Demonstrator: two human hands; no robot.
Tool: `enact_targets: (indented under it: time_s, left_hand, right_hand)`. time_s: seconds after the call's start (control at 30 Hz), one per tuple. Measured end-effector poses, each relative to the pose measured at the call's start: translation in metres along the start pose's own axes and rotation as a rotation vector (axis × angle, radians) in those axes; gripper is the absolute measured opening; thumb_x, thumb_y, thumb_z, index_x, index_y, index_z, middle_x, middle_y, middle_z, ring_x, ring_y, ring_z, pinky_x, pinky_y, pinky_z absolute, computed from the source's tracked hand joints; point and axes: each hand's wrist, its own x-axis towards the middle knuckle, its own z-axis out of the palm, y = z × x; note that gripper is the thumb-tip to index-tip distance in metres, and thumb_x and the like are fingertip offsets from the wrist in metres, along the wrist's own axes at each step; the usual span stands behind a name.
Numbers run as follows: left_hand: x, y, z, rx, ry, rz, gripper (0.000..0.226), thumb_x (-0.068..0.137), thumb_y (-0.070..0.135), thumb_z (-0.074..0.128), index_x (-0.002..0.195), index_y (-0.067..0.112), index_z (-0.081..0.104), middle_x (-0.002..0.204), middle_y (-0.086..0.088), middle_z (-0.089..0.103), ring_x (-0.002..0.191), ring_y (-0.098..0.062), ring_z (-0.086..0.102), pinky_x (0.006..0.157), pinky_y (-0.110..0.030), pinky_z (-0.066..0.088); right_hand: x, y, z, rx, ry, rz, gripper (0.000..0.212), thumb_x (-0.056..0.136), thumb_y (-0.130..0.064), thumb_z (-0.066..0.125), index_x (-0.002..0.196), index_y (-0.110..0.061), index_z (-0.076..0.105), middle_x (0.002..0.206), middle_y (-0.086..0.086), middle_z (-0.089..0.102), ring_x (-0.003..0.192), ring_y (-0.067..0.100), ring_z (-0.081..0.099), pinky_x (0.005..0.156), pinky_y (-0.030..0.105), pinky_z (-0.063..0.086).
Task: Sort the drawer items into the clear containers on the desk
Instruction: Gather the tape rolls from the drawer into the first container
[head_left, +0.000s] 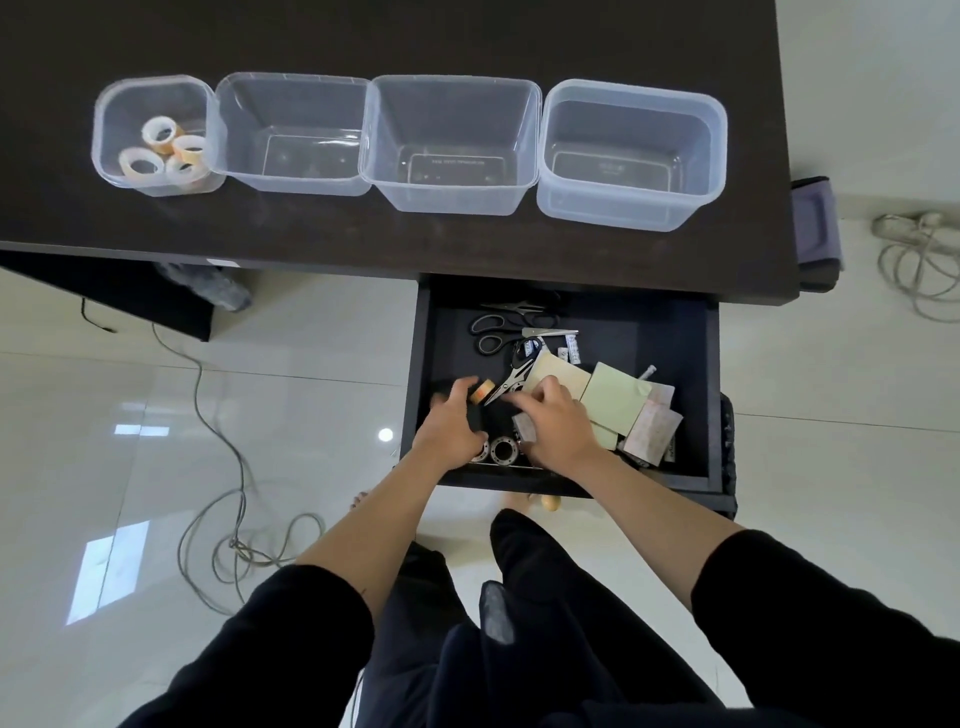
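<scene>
The open dark drawer under the desk holds scissors, yellow-green sticky-note pads, small paper packets, metal rings and a small tape roll. My left hand reaches into the drawer's left part, fingers curled beside the tape roll; whether it grips it is unclear. My right hand lies over the items in the middle, fingers spread toward a second pair of scissors. On the desk stand several clear containers; the leftmost one holds several tape rolls.
The other clear containers stand in a row on the dark desk. Cables lie on the glossy tiled floor to the left, and a coiled cable to the right.
</scene>
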Motion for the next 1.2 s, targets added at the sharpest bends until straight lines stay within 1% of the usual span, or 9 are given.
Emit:
enact_targets:
  time_s: [0.07, 0.17, 0.33, 0.43, 0.57, 0.77, 0.87, 1.03, 1.2]
  left_hand:
    - [0.005, -0.001, 0.000, 0.041, -0.053, -0.001, 0.061, 0.082, 0.013, 0.066, 0.133, 0.031, 0.038, 0.121, -0.012, 0.043, 0.093, -0.028, 0.060, 0.092, -0.039, 0.051]
    - [0.010, -0.004, 0.002, 0.088, -0.085, 0.018, 0.041, 0.082, 0.011, 0.065, 0.119, 0.028, 0.055, 0.124, -0.010, 0.042, 0.096, -0.027, 0.060, 0.095, -0.032, 0.048]
    - [0.012, -0.006, 0.005, 0.184, -0.111, 0.004, 0.025, 0.080, 0.014, 0.069, 0.104, 0.024, 0.067, 0.119, -0.007, 0.048, 0.095, -0.023, 0.059, 0.089, -0.027, 0.048]
    - [0.011, -0.003, 0.005, 0.269, -0.131, -0.010, 0.027, 0.078, 0.011, 0.069, 0.103, 0.020, 0.067, 0.116, -0.007, 0.056, 0.095, -0.022, 0.060, 0.085, -0.030, 0.051]
    - [0.008, 0.001, 0.002, 0.293, -0.111, 0.025, 0.030, 0.078, 0.008, 0.065, 0.104, 0.021, 0.058, 0.111, -0.008, 0.056, 0.086, -0.023, 0.058, 0.073, -0.032, 0.050]
    - [0.004, 0.002, 0.000, 0.383, -0.138, 0.137, 0.059, 0.082, 0.013, 0.062, 0.133, 0.036, 0.043, 0.124, -0.007, 0.047, 0.101, -0.028, 0.059, 0.079, -0.038, 0.054]
    - [0.005, 0.004, 0.000, 0.455, -0.160, 0.127, 0.056, 0.084, 0.015, 0.061, 0.134, 0.035, 0.044, 0.126, -0.007, 0.047, 0.103, -0.028, 0.058, 0.079, -0.037, 0.054]
    - [0.003, 0.006, -0.001, 0.455, -0.116, 0.037, 0.047, 0.083, 0.014, 0.062, 0.128, 0.016, 0.048, 0.121, -0.010, 0.056, 0.105, -0.030, 0.059, 0.077, -0.036, 0.051]
    - [0.003, 0.010, -0.002, 0.434, -0.139, -0.009, 0.040, 0.083, 0.008, 0.061, 0.122, 0.014, 0.054, 0.113, -0.010, 0.062, 0.099, -0.028, 0.062, 0.078, -0.035, 0.053]
  right_hand:
    - [0.003, -0.003, 0.000, 0.000, -0.010, 0.048, 0.064, 0.072, -0.028, 0.074, 0.132, -0.028, 0.050, 0.111, 0.006, 0.039, 0.104, 0.026, 0.043, 0.087, 0.036, 0.040]
    - [0.007, -0.007, 0.003, 0.020, -0.003, 0.103, 0.066, 0.070, -0.045, 0.077, 0.126, -0.023, 0.051, 0.115, 0.007, 0.039, 0.109, 0.026, 0.042, 0.092, 0.039, 0.041]
    - [0.012, -0.011, 0.012, -0.058, 0.012, 0.083, 0.067, 0.067, -0.039, 0.081, 0.121, -0.015, 0.049, 0.117, 0.009, 0.041, 0.108, 0.028, 0.044, 0.088, 0.037, 0.044]
    - [0.015, -0.012, 0.013, -0.113, 0.013, 0.079, 0.067, 0.064, -0.034, 0.084, 0.117, -0.012, 0.048, 0.116, 0.010, 0.041, 0.104, 0.027, 0.046, 0.083, 0.035, 0.044]
    - [0.018, -0.011, 0.013, -0.111, 0.045, 0.104, 0.072, 0.061, -0.033, 0.086, 0.117, -0.009, 0.047, 0.117, 0.012, 0.042, 0.100, 0.028, 0.049, 0.084, 0.034, 0.047]
    - [0.020, -0.012, 0.017, -0.147, 0.037, 0.117, 0.069, 0.062, -0.024, 0.083, 0.118, -0.008, 0.047, 0.115, 0.015, 0.044, 0.097, 0.030, 0.050, 0.081, 0.035, 0.046]
    - [0.022, -0.012, 0.019, -0.137, 0.046, 0.141, 0.070, 0.062, -0.023, 0.084, 0.119, -0.009, 0.045, 0.116, 0.014, 0.042, 0.098, 0.028, 0.049, 0.083, 0.034, 0.046]
    - [0.023, -0.010, 0.019, -0.165, 0.064, 0.140, 0.063, 0.064, -0.019, 0.083, 0.114, -0.009, 0.046, 0.113, 0.014, 0.044, 0.094, 0.027, 0.051, 0.080, 0.033, 0.047]
    - [0.026, -0.013, 0.018, -0.224, 0.031, 0.117, 0.059, 0.064, -0.018, 0.083, 0.111, -0.007, 0.048, 0.114, 0.016, 0.045, 0.094, 0.028, 0.051, 0.080, 0.034, 0.046]
